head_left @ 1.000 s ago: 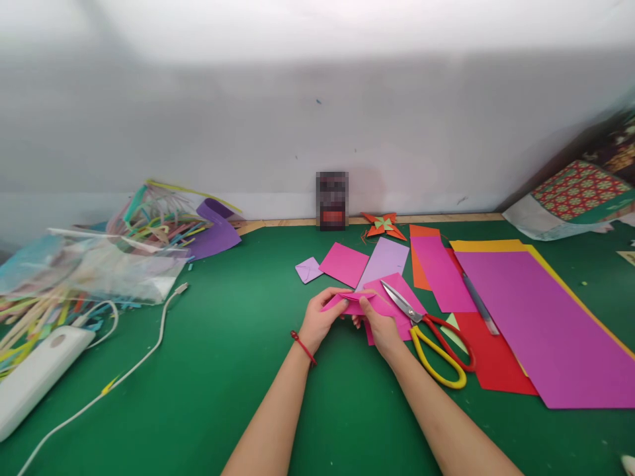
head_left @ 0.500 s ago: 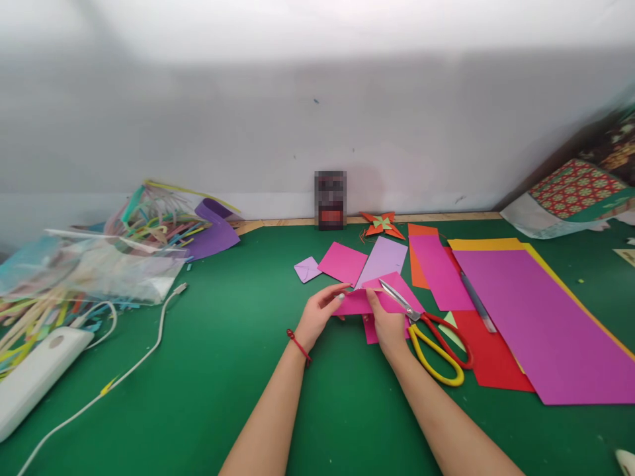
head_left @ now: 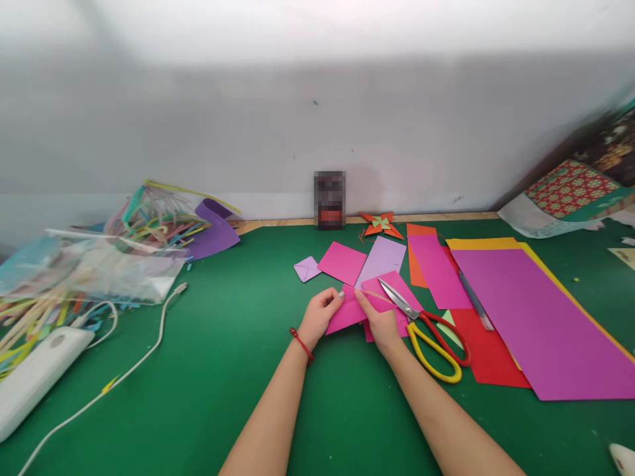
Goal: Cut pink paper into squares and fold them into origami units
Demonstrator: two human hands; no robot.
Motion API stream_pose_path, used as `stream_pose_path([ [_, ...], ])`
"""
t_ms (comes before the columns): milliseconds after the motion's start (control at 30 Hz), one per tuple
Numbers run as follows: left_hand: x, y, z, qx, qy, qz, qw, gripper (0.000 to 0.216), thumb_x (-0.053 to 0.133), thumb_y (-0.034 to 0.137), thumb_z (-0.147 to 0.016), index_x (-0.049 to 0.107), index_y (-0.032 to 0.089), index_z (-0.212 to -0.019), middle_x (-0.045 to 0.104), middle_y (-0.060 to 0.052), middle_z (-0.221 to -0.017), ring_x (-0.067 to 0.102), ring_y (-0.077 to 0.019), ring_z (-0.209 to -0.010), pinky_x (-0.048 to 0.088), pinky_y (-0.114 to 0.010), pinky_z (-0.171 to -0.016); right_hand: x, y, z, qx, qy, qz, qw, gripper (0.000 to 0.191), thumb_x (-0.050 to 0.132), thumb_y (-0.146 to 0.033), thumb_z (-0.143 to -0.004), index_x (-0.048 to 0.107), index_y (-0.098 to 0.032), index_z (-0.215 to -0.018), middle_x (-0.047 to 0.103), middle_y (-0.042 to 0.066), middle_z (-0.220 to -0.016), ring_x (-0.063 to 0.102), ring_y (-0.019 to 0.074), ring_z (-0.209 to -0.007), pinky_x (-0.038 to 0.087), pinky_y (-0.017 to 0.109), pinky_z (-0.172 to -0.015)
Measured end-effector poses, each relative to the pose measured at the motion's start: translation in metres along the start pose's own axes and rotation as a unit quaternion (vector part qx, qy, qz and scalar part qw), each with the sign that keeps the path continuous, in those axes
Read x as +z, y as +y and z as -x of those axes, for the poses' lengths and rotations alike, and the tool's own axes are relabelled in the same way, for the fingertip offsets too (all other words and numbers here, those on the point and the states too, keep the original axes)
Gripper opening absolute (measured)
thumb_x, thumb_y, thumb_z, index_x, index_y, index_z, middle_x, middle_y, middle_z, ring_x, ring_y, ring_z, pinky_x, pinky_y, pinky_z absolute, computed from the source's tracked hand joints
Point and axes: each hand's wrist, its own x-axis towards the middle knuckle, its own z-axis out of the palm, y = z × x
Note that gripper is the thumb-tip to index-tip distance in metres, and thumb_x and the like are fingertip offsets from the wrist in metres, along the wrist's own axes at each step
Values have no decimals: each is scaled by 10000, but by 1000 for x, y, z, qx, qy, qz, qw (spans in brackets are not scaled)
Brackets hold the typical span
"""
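Observation:
Between my two hands is a piece of pink paper, held above the green table. My left hand pinches its left side, thumb on top and the other fingers partly hidden. My right hand grips the right part, its thumb pressed on the paper near the top edge. Scissors with one red and one yellow handle lie just right of my right hand, blades over another pink sheet. Beyond my hands rest a pink square, a lilac sheet and a small lilac folded envelope shape.
On the right lie a large purple sheet, a red sheet and a pen. An orange paper star sits by the wall. At left are a plastic bag, a white power bank and its cable.
The held pink paper has turned, its lower edge now slanting down to the left. My right thumb has shifted left, nearer my left hand. The scissors lie as before.

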Motion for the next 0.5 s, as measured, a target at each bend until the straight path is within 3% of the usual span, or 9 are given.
stream_pose_path([
  [167, -4, -2, 1, -41, -4, 70, 997, 402, 622, 534, -636, 458, 172, -573, 444, 47, -513, 430, -90, -476, 344, -212, -489, 0, 10, -4, 11, -95, -59, 994, 425, 562, -523, -723, 525, -216, -431, 453, -20, -360, 449, 143, -383, 388, 283, -417],
  [300, -7, 0, 1, -58, 7, 128, 990, 378, 685, 493, -586, 531, 150, -623, 518, 35, -556, 468, -87, -493, 371, -210, -509, 0, 13, -8, 42, -133, -160, 977, 259, 662, -425, -655, 562, -199, -575, 475, -45, -427, 429, 114, -371, 336, 234, -359],
  [500, -10, 7, 3, -74, -33, 186, 979, 395, 763, 430, -498, 620, 111, -680, 573, 5, -601, 466, -66, -492, 350, -192, -480, -1, 2, -8, 113, -186, -237, 947, 248, 713, -333, -571, 520, -178, -550, 453, -64, -430, 410, 71, -364, 314, 181, -350],
])
